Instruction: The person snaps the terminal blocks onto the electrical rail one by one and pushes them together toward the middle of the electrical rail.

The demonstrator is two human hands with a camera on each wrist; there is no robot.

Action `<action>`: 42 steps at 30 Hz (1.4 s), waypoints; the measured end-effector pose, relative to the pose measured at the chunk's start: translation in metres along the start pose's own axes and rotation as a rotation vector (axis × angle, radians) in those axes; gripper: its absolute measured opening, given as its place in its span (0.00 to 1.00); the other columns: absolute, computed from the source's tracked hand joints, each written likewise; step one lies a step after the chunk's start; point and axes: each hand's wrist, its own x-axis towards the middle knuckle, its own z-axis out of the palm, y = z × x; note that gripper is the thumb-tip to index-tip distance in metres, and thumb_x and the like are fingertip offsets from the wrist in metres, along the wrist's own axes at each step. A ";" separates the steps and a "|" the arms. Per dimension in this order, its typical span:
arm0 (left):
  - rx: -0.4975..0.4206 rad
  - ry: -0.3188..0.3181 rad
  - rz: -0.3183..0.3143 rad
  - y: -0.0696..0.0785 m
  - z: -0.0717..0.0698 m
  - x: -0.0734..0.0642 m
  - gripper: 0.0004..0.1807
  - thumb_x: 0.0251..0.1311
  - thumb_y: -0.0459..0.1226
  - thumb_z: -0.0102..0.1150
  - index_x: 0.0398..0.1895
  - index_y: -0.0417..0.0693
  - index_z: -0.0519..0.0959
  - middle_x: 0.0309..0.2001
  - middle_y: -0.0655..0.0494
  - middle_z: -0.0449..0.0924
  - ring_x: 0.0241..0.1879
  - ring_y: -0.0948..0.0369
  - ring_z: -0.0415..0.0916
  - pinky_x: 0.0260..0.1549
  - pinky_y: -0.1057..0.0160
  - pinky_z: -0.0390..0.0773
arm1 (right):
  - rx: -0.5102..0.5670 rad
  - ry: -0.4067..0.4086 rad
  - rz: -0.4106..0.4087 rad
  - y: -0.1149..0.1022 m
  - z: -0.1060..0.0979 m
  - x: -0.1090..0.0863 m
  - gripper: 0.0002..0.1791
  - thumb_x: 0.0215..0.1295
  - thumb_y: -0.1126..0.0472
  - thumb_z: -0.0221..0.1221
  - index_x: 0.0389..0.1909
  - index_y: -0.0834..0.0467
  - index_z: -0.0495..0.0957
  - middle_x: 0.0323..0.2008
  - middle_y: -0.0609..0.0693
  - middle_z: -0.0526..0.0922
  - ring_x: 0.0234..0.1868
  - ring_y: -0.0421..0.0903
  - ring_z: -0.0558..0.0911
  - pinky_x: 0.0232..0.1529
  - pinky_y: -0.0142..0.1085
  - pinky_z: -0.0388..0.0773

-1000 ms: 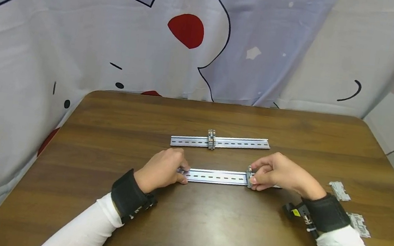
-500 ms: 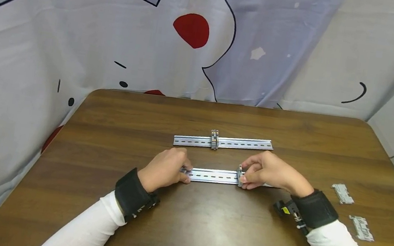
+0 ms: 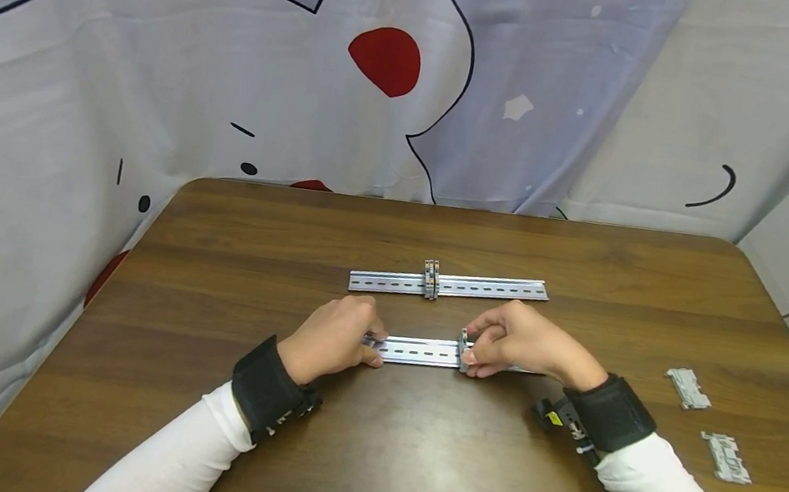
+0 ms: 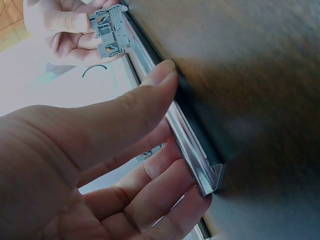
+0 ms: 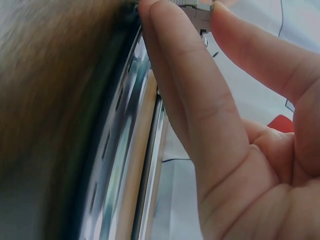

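My left hand (image 3: pixel 336 339) grips the left end of a slotted metal DIN rail (image 3: pixel 425 353), thumb on the near edge and fingers on the far one. Farther right along that rail, my right hand (image 3: pixel 517 346) pinches a thin grey terminal block (image 3: pixel 461 350), which stands upright across the rail. In the left wrist view the block (image 4: pixel 110 32) shows its stepped side with small orange spots, right at the rail. The right wrist view shows only a corner of the block (image 5: pixel 197 17) between thumb and fingers. The rail's right part is partly hidden behind my right hand.
Behind lies a second DIN rail (image 3: pixel 487 288) with a few terminal blocks (image 3: pixel 431 280) standing on it. Two loose grey terminal blocks, one farther back (image 3: pixel 688 389) and one nearer (image 3: pixel 726 458), lie flat on the wooden table (image 3: pixel 409 467) at the right. A patterned curtain hangs behind the table.
My right hand has moved left along the near rail, bringing the terminal block with it. The left hand keeps its grip on the rail's left end. The view has shifted slightly.
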 end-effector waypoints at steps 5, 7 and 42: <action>-0.005 0.003 -0.003 0.000 0.000 0.000 0.12 0.43 0.43 0.79 0.30 0.49 0.89 0.32 0.58 0.79 0.30 0.63 0.74 0.29 0.58 0.76 | -0.006 -0.005 -0.004 -0.004 0.007 0.005 0.24 0.58 0.72 0.64 0.53 0.79 0.69 0.33 0.65 0.85 0.36 0.56 0.87 0.39 0.44 0.83; -0.006 0.003 -0.006 -0.001 0.000 0.000 0.12 0.43 0.44 0.79 0.30 0.50 0.89 0.32 0.58 0.79 0.30 0.63 0.74 0.28 0.58 0.76 | -0.001 -0.007 -0.007 -0.005 0.009 0.007 0.24 0.58 0.72 0.64 0.53 0.79 0.69 0.33 0.66 0.85 0.36 0.57 0.87 0.39 0.44 0.83; 0.004 -0.015 -0.002 -0.002 0.002 0.003 0.10 0.43 0.44 0.78 0.28 0.52 0.88 0.29 0.60 0.77 0.27 0.64 0.69 0.26 0.60 0.72 | -0.334 0.099 -0.112 -0.021 0.037 0.008 0.25 0.60 0.66 0.66 0.55 0.75 0.73 0.26 0.53 0.87 0.26 0.48 0.87 0.30 0.40 0.83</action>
